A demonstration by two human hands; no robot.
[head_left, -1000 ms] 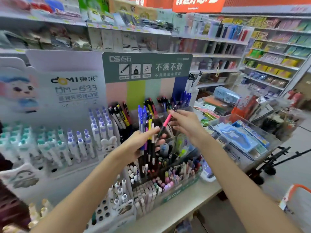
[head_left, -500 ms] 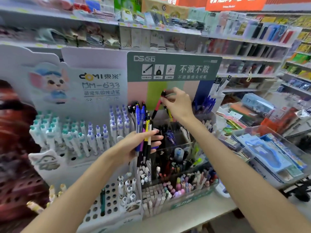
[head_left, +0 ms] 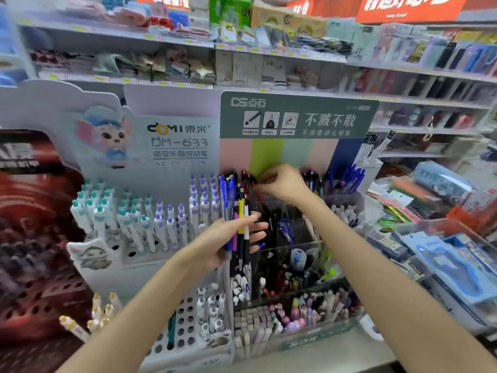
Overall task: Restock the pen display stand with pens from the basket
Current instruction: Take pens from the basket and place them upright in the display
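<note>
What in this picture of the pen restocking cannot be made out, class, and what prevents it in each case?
- The basket: not seen in the head view.
- The pen at the right hand: mostly covered by the curled fingers, so its colour and slot are unclear.
- Lower ends of the pen bundle: hidden by the left hand.
- Goods on the upper shelves: blurred.
- Small print on the green sign: too small and soft.

Backboard of the pen display stand (head_left: 293, 154) has pink, lime, mint, peach and navy stripes under a grey-green header. Held bundle of pens (head_left: 236, 211) mixes blue, purple, yellow and black. White pens (head_left: 129, 219) beside it wear teal or lilac caps.
</note>
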